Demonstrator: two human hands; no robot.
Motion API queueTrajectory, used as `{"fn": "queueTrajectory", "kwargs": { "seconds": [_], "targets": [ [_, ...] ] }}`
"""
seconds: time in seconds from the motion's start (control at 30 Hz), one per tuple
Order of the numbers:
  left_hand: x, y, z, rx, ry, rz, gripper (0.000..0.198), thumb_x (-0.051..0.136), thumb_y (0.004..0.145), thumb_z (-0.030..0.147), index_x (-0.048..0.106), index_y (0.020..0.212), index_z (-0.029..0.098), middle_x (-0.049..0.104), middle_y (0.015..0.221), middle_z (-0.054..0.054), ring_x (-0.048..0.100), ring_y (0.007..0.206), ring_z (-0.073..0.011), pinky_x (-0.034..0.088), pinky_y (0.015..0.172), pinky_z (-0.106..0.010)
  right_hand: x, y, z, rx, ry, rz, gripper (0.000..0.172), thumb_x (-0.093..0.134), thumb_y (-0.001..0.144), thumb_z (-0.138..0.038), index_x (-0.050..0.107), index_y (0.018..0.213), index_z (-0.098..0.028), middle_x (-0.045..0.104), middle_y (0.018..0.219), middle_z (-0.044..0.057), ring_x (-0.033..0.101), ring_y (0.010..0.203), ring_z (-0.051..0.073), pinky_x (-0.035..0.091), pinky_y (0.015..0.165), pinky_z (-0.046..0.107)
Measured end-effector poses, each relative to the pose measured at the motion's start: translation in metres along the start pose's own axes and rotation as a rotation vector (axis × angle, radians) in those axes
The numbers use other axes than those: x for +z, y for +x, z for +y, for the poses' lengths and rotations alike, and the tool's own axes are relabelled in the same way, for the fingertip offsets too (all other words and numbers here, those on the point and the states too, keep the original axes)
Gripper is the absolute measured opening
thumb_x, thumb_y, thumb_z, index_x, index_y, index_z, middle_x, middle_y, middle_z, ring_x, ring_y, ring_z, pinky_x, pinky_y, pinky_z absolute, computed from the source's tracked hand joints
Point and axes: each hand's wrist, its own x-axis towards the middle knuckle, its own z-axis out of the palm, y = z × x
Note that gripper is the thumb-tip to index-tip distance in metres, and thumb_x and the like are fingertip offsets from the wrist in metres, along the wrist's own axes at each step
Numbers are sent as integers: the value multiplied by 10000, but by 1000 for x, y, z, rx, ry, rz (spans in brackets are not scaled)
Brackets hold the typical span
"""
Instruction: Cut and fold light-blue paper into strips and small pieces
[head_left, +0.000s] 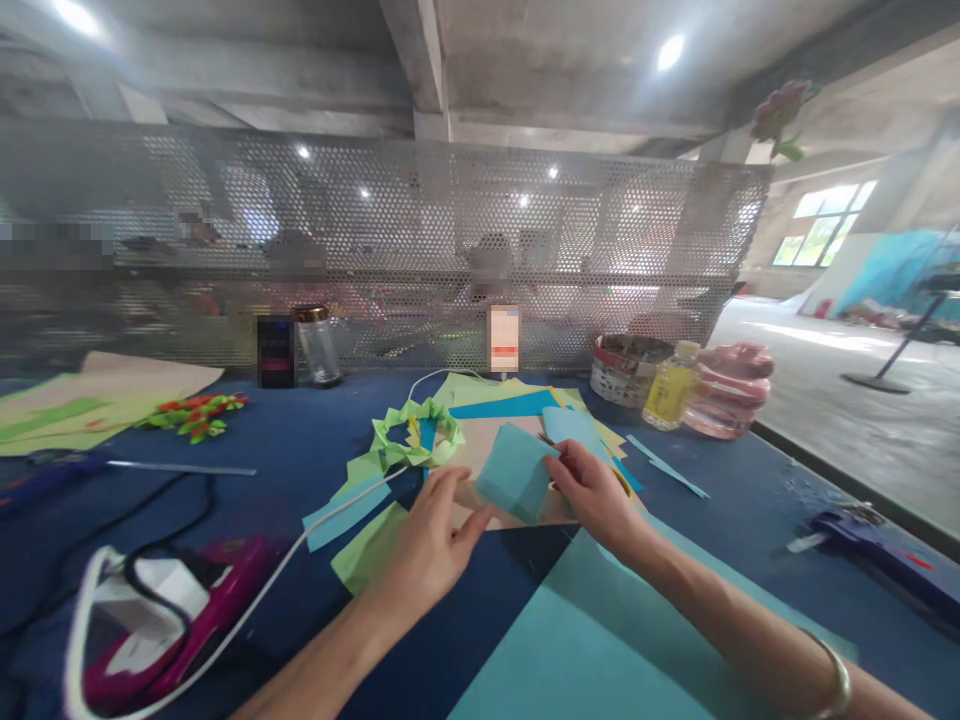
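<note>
A green ring (385,442) lies left of the blue square (516,472). The right hand (598,492) pinches the square; whether the left hand (433,532) grips is unclear.

Toward the far edge of our table (300,425), the jar (320,350) stands left of the basket (619,375). Beyond the near-edge sheet (585,640), right of the power strip (217,610), the paper piece (516,470) is between our left hand (435,530) and right hand (596,495).

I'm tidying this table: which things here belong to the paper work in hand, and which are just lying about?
Likely in the work:
blue paper piece in the right hand
large blue sheet
green paper ring

Seemingly lying about:
pink bottle
yellow bottle
glass tumbler
</note>
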Motion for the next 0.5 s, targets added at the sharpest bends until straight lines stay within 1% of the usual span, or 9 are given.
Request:
{"fn": "queueTrajectory", "kwargs": {
  "seconds": [0.1,0.2,0.27,0.33,0.4,0.5],
  "targets": [
    [0,4,-6,-82,3,35,367,596,771,369,570,1107,224,550,1253,-127,543,1168,-279,465,894,-343,-1,2,2,9,2,-9,266,428,866,-465,444,737,-234,423,573,-57,452,534,130,355,475,224],
    [2,5,-5,-57,-2,65,307,586,761,317,573,1055,233,562,1196,-101,553,1148,-261,454,910,-345,-1,3,4,17,0,-15,273,430,863,-471,456,734,-232,441,572,-54,471,537,133,357,475,225],
    [1,7,-3,-29,3,119,273,590,750,280,585,1020,238,576,1161,-84,548,1143,-252,418,957,-364,-1,3,4,19,-2,-12,281,430,861,-477,462,728,-232,442,572,-54,475,541,133,362,481,226],
    [-1,9,-2,-40,-16,160,257,596,741,261,602,996,233,588,1142,-78,538,1143,-252,391,981,-384,0,2,4,19,-2,-9,285,431,859,-483,475,733,-232,454,577,-50,480,550,135,370,489,228],
    [-4,11,-1,-100,-88,173,256,593,740,260,612,992,222,592,1153,-80,524,1164,-257,403,960,-382,0,2,3,19,0,-12,285,433,857,-489,488,747,-232,467,582,-47,482,554,136,375,490,228],
    [-8,14,3,-186,-254,189,271,594,743,265,608,1007,205,601,1175,-94,510,1196,-256,422,927,-351,1,1,2,16,9,-26,279,441,856,-489,497,771,-230,477,588,-45,485,555,135,378,485,225]
  ]
}}
